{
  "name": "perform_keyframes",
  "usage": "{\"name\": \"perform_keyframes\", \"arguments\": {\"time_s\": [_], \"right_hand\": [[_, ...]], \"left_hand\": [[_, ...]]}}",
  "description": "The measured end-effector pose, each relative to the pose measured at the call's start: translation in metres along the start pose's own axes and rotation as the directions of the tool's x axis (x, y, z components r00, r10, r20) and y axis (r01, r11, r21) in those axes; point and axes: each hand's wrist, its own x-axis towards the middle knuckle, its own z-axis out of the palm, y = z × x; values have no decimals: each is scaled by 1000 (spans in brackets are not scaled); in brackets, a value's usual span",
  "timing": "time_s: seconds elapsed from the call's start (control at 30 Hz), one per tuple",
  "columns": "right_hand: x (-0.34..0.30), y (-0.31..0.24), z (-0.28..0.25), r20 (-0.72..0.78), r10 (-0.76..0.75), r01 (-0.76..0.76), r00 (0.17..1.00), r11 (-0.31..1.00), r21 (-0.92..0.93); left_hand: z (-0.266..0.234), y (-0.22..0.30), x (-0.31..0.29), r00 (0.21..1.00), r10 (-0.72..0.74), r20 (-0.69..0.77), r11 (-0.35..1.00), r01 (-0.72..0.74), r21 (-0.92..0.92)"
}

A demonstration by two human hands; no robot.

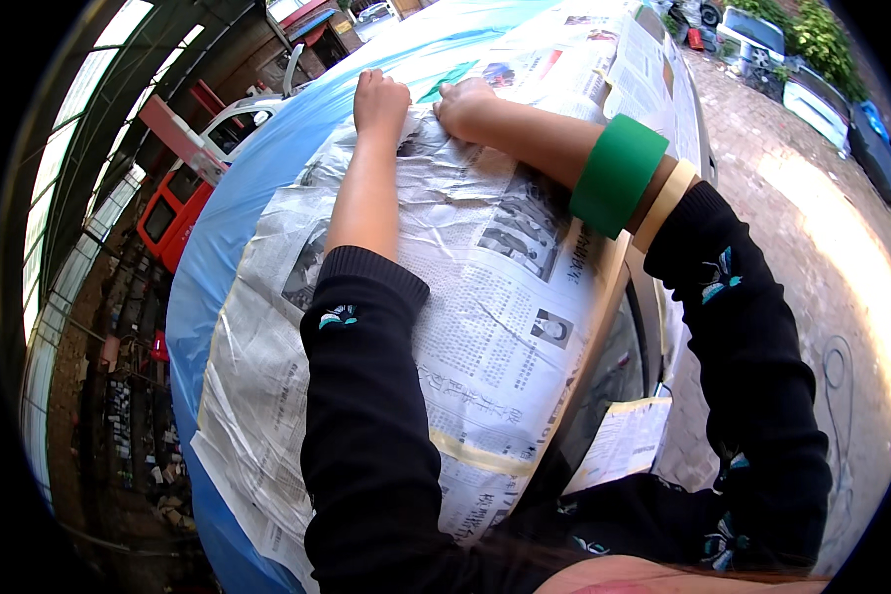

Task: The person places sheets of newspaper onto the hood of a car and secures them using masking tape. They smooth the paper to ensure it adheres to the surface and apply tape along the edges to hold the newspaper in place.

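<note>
Both arms reach forward over a car roof covered with newspaper (485,346) and blue plastic sheeting (203,307). My left hand (381,104) is closed, fingers curled at the far edge of the paper beside the blue sheeting; what it grips is hidden. Just to its right, my right hand (465,107) is also closed, its fingertips bent down against the covering. A green strip (447,81) shows between and beyond the two hands. Around my right forearm hang a wide green tape roll (619,176) and a narrower cream tape roll (665,206).
Cream tape (480,453) crosses the newspaper near me. Below the roof edge, more taped paper (619,441) hangs by the car's side. A red vehicle (173,213) and a white car (236,127) stand left. A hose (840,366) lies on the paving at right.
</note>
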Motion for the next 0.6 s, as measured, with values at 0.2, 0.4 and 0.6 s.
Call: {"name": "perform_keyframes", "arguments": {"time_s": [0.2, 0.4, 0.6], "right_hand": [[10, -2, -18, 23, -127, 127, 992, 992, -9], [25, 1, -20, -28, -177, 179, 984, 974, 137], [32, -1, -10, -76, -162, 173, 984, 970, 169]], "left_hand": [[0, -1, -1, 1000, -1, -16, 998, 0, -58], [0, -5, 5, 996, -11, -86, 999, 7, -38], [9, -9, 2, 990, 79, -118, 989, -92, -116]]}}
